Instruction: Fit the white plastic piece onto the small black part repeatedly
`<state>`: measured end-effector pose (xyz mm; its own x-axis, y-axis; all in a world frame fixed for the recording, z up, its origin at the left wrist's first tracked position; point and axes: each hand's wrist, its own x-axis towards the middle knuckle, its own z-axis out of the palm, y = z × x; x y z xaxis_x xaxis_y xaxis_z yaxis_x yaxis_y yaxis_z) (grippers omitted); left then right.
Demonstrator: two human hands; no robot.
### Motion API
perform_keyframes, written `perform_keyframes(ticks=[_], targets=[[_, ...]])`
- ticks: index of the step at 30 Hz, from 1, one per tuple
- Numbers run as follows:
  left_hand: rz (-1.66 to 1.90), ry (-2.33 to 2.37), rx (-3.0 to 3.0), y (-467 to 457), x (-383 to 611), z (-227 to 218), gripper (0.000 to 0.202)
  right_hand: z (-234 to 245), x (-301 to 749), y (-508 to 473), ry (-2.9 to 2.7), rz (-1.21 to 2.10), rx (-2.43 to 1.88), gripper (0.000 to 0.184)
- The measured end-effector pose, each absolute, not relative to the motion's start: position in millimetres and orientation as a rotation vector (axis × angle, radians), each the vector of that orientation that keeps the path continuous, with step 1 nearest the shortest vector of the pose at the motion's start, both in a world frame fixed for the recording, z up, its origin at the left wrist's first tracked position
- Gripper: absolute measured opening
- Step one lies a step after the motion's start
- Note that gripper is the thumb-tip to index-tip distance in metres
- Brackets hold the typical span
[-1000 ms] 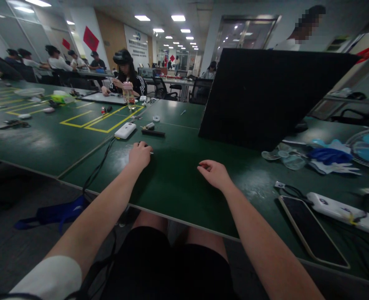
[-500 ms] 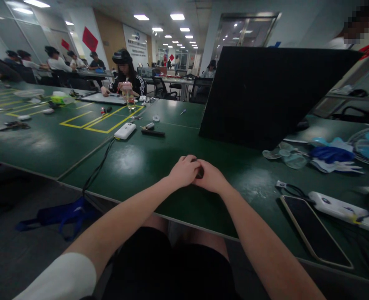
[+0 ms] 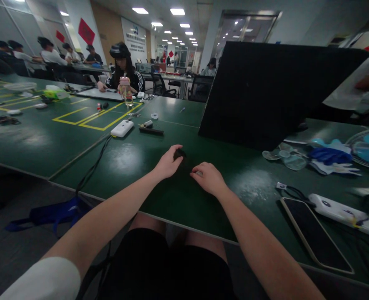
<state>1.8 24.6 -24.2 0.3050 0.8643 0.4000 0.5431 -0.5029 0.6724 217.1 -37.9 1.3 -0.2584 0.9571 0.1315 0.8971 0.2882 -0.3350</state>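
Both my hands are low over the near part of the green table (image 3: 184,200), apart from each other. My left hand (image 3: 168,163) is closed around a small dark object (image 3: 180,154), its thumb and fingers on either side; its kind is too dark to tell. To the right, my right hand (image 3: 210,178) has its thumb and fingertips together around a small pale grey piece (image 3: 198,173), mostly hidden by the fingers. Beyond the left hand lie a dark flat bar (image 3: 151,131) and a small metal cylinder (image 3: 147,124).
A large black panel (image 3: 265,96) stands ahead right. Blue and white gloves (image 3: 331,156), a phone (image 3: 316,233) and a white power strip (image 3: 343,214) lie to the right. A white box with a cable (image 3: 122,128) is left. Across the table sits a person (image 3: 122,79).
My hands, together before, have parted. The left has moved left and slightly forward with the dark object; the right stays close to its place, with a pale piece showing in its fingers.
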Motion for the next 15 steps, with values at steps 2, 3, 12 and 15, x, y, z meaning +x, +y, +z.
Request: perform_keyframes(ticks=[2, 3, 12, 15], targets=[[1.027, 1.215, 2.152, 21, -3, -20, 0.048, 1, 221, -37, -2.263, 0.312, -1.671, 0.019], [1.019, 1.214, 2.143, 20, -6, -18, 0.048, 1, 223, -37, -2.270, 0.334, -1.655, 0.019], [0.944, 1.302, 2.199, 17, -13, -10, 0.057, 6, 235, -34, -2.197, 0.446, -1.628, 0.063], [0.906, 1.298, 2.203, 13, -11, -8, 0.057, 14, 246, -35, -2.211, 0.436, -1.718, 0.081]])
